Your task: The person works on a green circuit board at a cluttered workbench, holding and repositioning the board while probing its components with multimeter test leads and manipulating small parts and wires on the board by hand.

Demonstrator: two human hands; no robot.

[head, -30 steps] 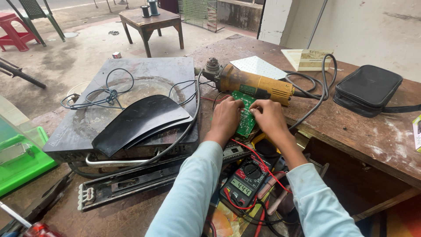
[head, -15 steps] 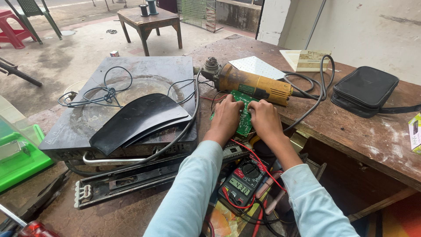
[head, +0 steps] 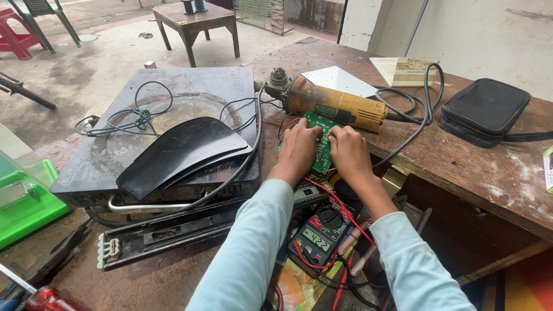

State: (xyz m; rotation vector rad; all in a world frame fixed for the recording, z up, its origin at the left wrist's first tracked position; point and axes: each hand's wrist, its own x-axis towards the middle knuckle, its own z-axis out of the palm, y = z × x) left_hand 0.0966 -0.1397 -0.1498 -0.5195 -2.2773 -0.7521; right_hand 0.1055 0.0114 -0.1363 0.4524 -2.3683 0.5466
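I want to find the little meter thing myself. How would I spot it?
Start at the brown wooden workbench and follow the person's pale blue sleeves back from the green circuit board. Between the forearms lies the multimeter, a dark handheld box. Unlike the yellow angle grinder nearby, it has a round dial, a small grey number screen and thin red and black leads.
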